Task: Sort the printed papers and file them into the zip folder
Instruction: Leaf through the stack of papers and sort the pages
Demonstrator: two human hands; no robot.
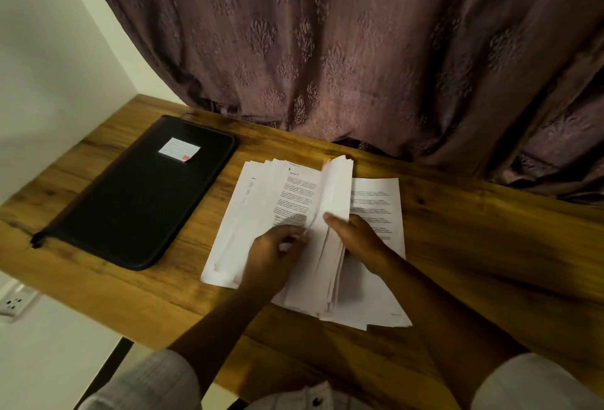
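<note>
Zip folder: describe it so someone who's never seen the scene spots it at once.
Look at the wooden table under the mauve curtain. On its left part, left of the printed papers, lies the zip folder. It is the only black thing there: flat, rounded corners, a small white label with a red mark on its cover.

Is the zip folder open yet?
No, the black zip folder lies closed and flat on the desk, left of the papers.
</note>
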